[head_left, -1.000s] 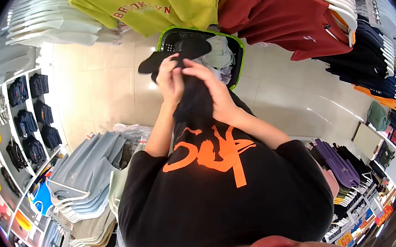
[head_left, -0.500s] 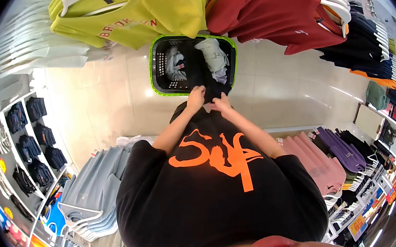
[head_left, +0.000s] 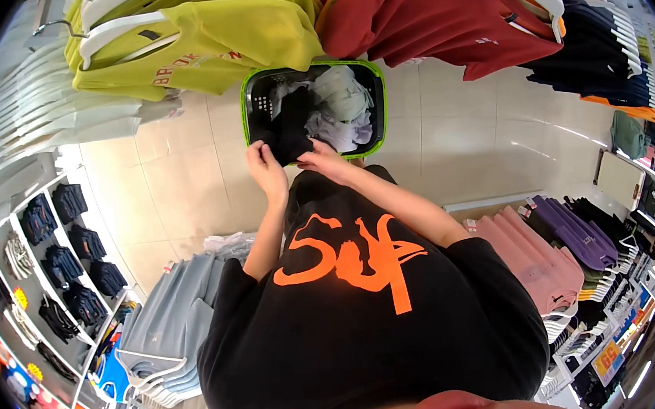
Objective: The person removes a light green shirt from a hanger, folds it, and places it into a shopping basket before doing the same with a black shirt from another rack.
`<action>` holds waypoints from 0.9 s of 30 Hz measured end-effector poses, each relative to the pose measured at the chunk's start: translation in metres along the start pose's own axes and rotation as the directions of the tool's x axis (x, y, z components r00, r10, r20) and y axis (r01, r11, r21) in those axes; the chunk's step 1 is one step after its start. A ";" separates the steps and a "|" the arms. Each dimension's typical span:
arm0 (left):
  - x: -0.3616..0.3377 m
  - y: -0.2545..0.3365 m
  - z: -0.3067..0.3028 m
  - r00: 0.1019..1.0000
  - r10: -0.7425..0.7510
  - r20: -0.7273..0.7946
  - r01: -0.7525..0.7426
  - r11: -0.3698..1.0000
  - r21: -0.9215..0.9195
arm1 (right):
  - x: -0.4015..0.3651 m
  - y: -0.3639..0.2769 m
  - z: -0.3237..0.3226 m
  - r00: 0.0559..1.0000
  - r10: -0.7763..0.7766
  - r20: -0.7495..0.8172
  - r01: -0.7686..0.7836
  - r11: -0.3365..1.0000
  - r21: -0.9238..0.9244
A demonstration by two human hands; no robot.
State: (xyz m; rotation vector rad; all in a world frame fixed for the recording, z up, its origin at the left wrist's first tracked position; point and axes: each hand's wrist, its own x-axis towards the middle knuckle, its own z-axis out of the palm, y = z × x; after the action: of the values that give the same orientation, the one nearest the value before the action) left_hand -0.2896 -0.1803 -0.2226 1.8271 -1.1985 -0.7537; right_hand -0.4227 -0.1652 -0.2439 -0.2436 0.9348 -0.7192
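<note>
A black garment [head_left: 289, 133] hangs between my two hands, its far part lying in the basket. My left hand [head_left: 264, 162] is closed on its left edge, at the basket's near left corner. Fingers of my right hand [head_left: 323, 160] pinch its near right edge. The black basket with a green rim [head_left: 384, 108] stands on the floor in front of me. Inside it, to the right of the black cloth, lie a pale green garment [head_left: 342, 93] and a crumpled light grey-lilac garment [head_left: 342, 130].
Yellow-green sweatshirts [head_left: 232, 36] and dark red ones [head_left: 428, 17] hang just beyond the basket. Racks with light blue clothes [head_left: 176, 306] and pink clothes [head_left: 525, 252] flank my body. Shelves of folded jeans [head_left: 76, 256] stand at the far left.
Both hands and the black garment have moved left across the basket. More of the pale green and grey-lilac clothes now shows.
</note>
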 end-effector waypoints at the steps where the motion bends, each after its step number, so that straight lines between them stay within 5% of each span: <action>1: 0.003 0.008 -0.002 0.999 -0.001 -0.048 0.000 1.000 -0.028 | -0.002 -0.007 0.008 0.999 -0.020 0.031 0.019 1.000 0.022; 13: -0.004 -0.004 0.005 0.990 -0.130 -0.045 0.117 0.969 -0.220 | 0.016 0.030 -0.010 0.999 -0.037 0.025 0.042 0.971 -0.234; 16: -0.002 -0.002 0.000 0.993 -0.082 -0.085 0.070 0.990 -0.126 | 0.015 0.031 -0.006 0.999 -0.049 -0.018 0.042 0.961 -0.273; 23: 0.024 -0.005 0.010 0.988 -0.144 0.049 0.152 0.952 -0.265 | 0.029 0.012 -0.001 0.952 -0.246 -0.183 0.173 0.923 -0.343; 27: 0.033 -0.002 0.003 0.986 -0.121 0.112 0.154 0.919 -0.364 | 0.022 -0.014 0.007 0.983 -0.139 -0.118 0.059 0.857 -0.512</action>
State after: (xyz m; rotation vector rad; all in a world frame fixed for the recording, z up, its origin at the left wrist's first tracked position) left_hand -0.2794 -0.2111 -0.2271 1.5835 -0.9109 -1.0728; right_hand -0.4149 -0.1913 -0.2470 -0.7175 1.2586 -0.5783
